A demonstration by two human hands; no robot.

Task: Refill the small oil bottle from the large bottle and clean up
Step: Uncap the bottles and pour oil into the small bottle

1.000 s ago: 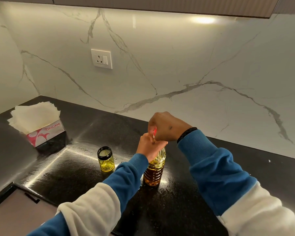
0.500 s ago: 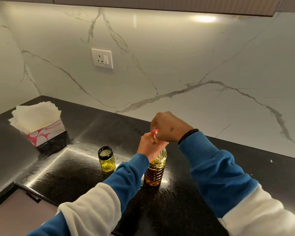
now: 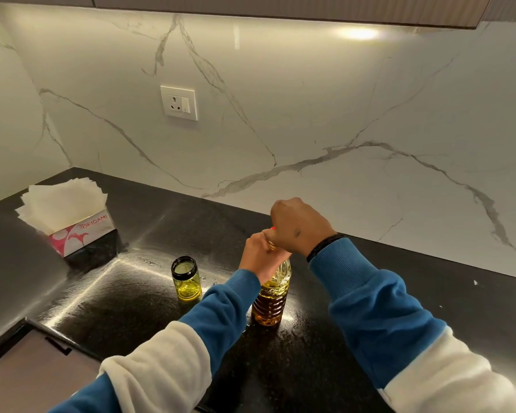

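Note:
The large ribbed plastic bottle (image 3: 271,302) of amber oil stands upright on the black counter (image 3: 325,347). My left hand (image 3: 258,257) grips its neck. My right hand (image 3: 298,228) is curled over the top, holding the red cap (image 3: 273,228), of which only a sliver shows. To the left stands the small open glass bottle (image 3: 186,278) with a black rim and a little yellow oil at the bottom. It is apart from both hands.
An open tissue box (image 3: 72,225) with white sheets fanned out sits at the back left. A wall socket (image 3: 179,102) is on the marble backsplash. A recessed dark-framed panel (image 3: 36,362) lies at the counter's front left.
Both hands stay on the large bottle's neck and cap; my right hand has turned slightly over the cap. The bottles have not moved.

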